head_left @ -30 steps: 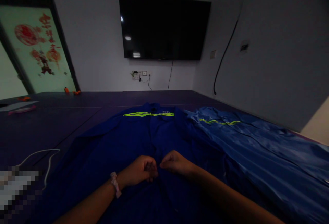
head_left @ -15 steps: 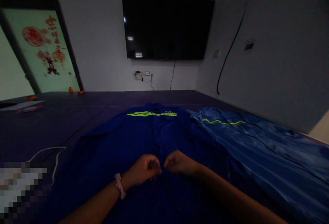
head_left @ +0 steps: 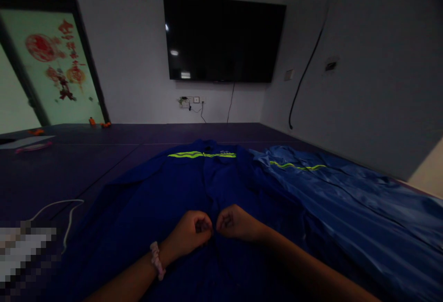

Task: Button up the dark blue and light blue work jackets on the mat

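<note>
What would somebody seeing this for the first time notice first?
First, the left hand and right hand, both curled shut, knuckles nearly meeting, pinching the front of a dark blue jacket spread flat in the near middle, its neon yellow stripe at the far end. A lighter blue jacket lies to its right, and a big black television hangs on the far wall above them.

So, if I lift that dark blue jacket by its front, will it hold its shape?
Probably not: the dark blue jacket lies flat with soft creases, so it should droop. It looks thin, so likely light.
</note>
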